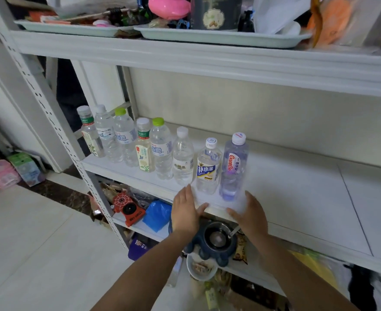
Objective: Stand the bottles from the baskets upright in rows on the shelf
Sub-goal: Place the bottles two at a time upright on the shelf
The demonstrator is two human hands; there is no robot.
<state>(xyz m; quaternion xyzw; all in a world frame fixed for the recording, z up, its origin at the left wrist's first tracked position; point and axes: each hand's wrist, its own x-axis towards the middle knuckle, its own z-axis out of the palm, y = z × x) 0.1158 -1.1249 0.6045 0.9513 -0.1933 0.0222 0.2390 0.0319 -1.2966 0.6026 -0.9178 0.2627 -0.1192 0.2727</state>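
Left hand & right hand hold nothing, fingers straight. Purple bottle stands upright just beyond fingertips, nearer to right hand.

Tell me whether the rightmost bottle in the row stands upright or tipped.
Upright: the rightmost bottle stands on its base on the shelf, white cap pointing up.

Eight bottles are counted upright on the shelf, ranged from just beyond the two hands, left hand and right hand, away to their left. Of these, two green-capped bottles are seen, two green-banded bottles, and four others capped in white. Two trays are counted high above the hands.
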